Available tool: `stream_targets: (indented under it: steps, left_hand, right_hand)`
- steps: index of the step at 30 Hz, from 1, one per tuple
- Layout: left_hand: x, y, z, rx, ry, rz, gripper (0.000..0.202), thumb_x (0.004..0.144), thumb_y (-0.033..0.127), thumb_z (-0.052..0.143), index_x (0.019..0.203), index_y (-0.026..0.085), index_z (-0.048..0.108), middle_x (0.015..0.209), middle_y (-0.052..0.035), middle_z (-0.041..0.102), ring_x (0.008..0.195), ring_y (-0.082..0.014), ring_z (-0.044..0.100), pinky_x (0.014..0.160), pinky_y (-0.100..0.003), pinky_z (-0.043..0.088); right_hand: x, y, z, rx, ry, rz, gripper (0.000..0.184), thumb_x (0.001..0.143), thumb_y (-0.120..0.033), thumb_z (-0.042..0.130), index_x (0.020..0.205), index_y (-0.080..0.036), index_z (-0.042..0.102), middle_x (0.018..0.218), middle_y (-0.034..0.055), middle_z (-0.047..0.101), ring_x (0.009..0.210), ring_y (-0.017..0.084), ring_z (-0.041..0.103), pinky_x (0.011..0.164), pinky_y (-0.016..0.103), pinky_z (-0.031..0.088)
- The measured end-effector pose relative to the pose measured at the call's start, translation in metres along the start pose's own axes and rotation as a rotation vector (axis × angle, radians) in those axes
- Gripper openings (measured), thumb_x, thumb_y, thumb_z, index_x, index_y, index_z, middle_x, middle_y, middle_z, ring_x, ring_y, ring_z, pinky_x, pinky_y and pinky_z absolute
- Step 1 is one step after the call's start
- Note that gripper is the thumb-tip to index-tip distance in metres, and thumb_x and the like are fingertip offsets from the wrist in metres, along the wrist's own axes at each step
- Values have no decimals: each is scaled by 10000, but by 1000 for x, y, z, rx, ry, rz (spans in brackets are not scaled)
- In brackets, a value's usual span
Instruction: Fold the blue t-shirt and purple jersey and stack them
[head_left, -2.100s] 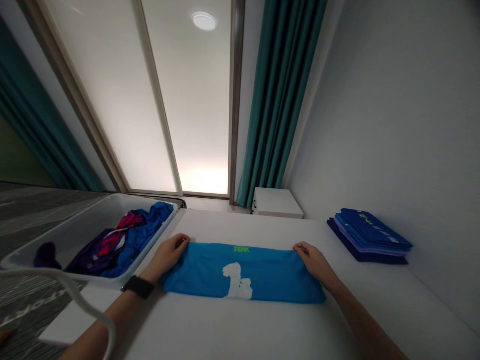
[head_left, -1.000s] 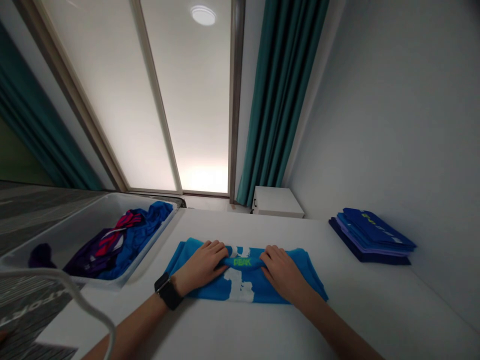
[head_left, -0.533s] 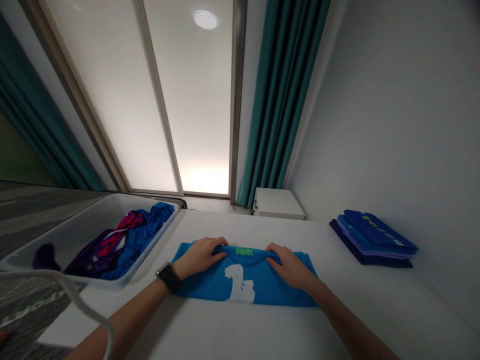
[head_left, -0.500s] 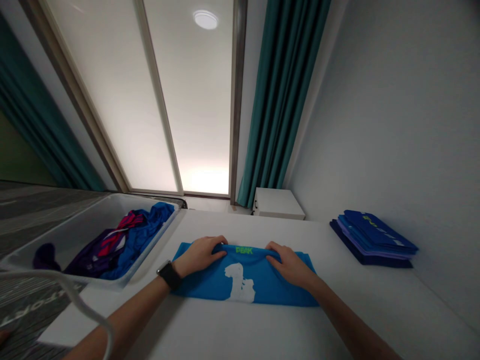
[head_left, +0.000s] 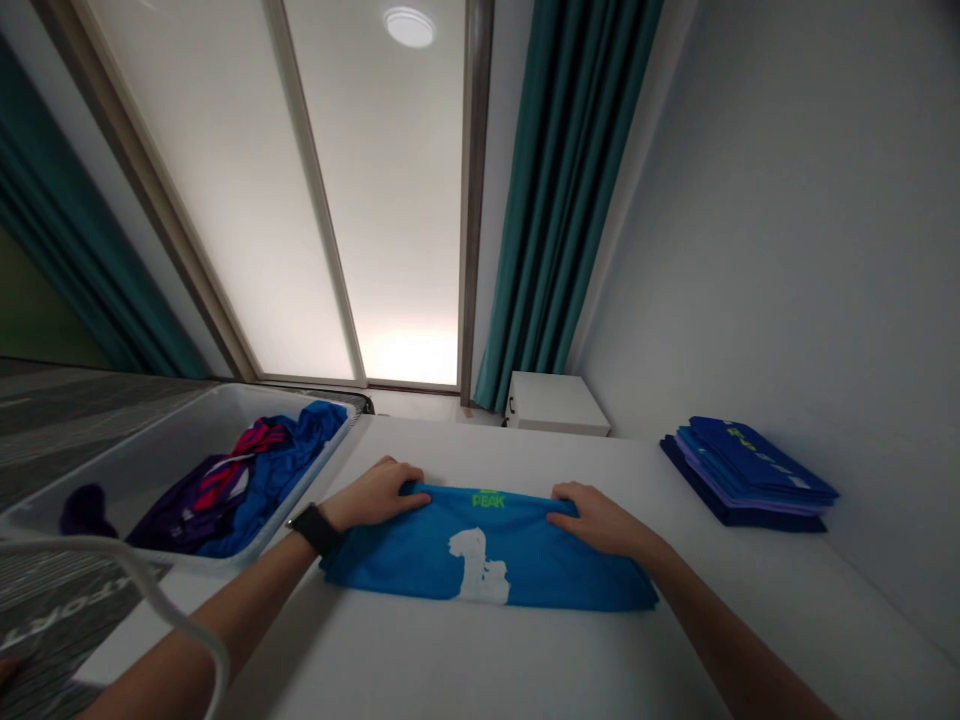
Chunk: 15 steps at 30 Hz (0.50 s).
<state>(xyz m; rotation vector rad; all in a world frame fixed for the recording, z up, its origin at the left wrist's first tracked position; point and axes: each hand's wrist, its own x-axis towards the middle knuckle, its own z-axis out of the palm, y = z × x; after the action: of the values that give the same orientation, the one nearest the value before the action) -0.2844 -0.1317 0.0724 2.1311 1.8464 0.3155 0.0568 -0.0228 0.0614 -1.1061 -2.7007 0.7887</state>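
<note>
Your left hand (head_left: 375, 494) and right hand (head_left: 598, 520) lie well apart along the top fold of the blue T-shirt (head_left: 405, 570) at mid-table (whether they pinch it, you can't tell from here), so a hasty tug could skew the fold or drag it toward the white plastic bin (head_left: 255, 540) at left, while the white table (head_left: 480, 665) runs on toward the folded stack (head_left: 750, 480) at right.

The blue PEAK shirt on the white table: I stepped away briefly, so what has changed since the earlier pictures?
The blue shirt now lies wider: the left hand has slid left and the right hand right along its top fold. The clothes bin and folded stack stayed put.
</note>
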Motion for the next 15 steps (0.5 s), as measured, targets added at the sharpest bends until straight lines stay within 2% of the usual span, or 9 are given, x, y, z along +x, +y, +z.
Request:
stream_targets:
  steps: [3, 8, 12, 15]
  left_hand:
    - [-6, -8, 7, -6, 93, -28, 394, 883, 562, 466, 856, 215, 649, 828, -78, 675, 856, -268, 599, 792, -334, 428]
    - [-12, -21, 18, 23, 163, -96, 393, 916, 545, 412, 894, 225, 639, 816, -69, 682, 807, -256, 620, 739, -314, 426]
    - [-9, -27, 18, 142, 173, -168, 365, 930, 501, 398, 934, 228, 641, 770, -71, 683, 767, -257, 638, 690, -304, 411]
    - [-6, -33, 19, 172, 175, -220, 341, 933, 480, 404, 931, 232, 637, 789, -73, 692, 741, -248, 649, 659, -292, 402]
  right_hand:
    - [-3, 0, -2, 56, 19, 35, 211, 890, -384, 504, 826, -214, 610, 846, 25, 678, 790, 191, 606, 707, 280, 429]
    - [1, 5, 6, 2, 108, 70, 238, 921, -399, 461, 890, -226, 621, 926, 45, 703, 874, 215, 632, 740, 289, 427]
    - [8, 15, 13, -160, 114, 158, 273, 936, -425, 458, 954, -224, 643, 924, 69, 713, 879, 230, 644, 716, 290, 413]
    - [11, 25, 16, -311, 125, 237, 327, 954, -445, 427, 914, -217, 658, 849, 82, 714, 824, 242, 653, 664, 292, 391]
